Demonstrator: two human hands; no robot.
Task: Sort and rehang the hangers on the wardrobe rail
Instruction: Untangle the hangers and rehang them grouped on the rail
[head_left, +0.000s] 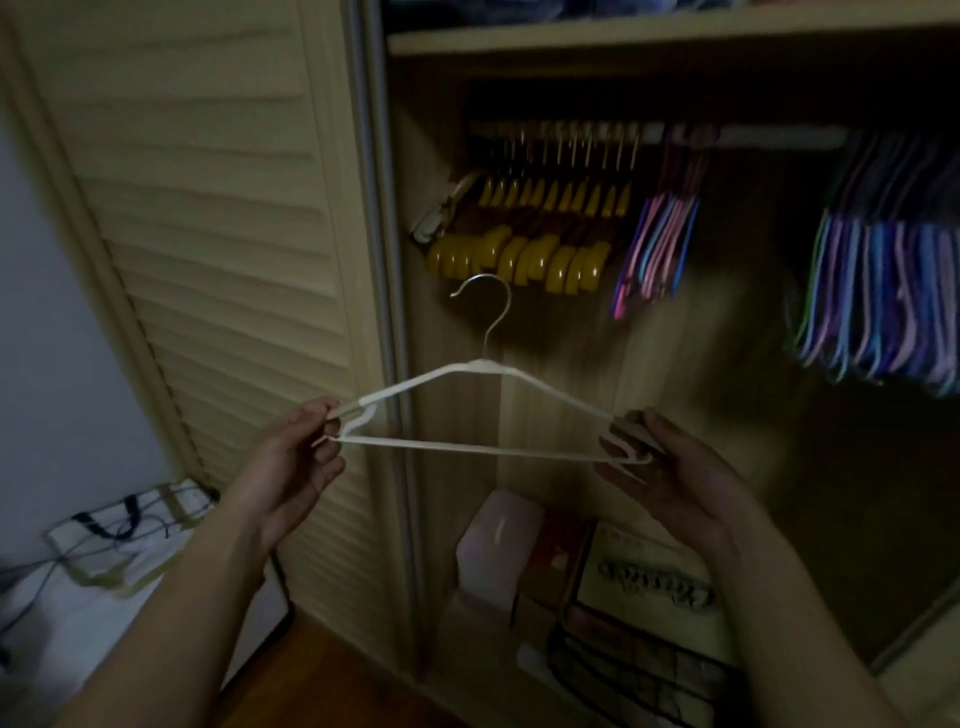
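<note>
Hangers (524, 249) already crowd the rail (769, 136) in sorted clusters, while we pinch one white hanger (483, 410) by its ends, left hand (296, 457) and right hand (660, 462), below the rail, unhung.

Dim, grainy view; the bundle of thin coloured plastic hangers (883, 296) at right smears with motion blur; wide-angle edges bend.

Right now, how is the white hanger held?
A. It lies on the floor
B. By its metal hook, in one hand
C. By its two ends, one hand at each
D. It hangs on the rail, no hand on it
C: the left hand pinches one end of the white hanger and the right hand holds the other, below the rail.
</note>
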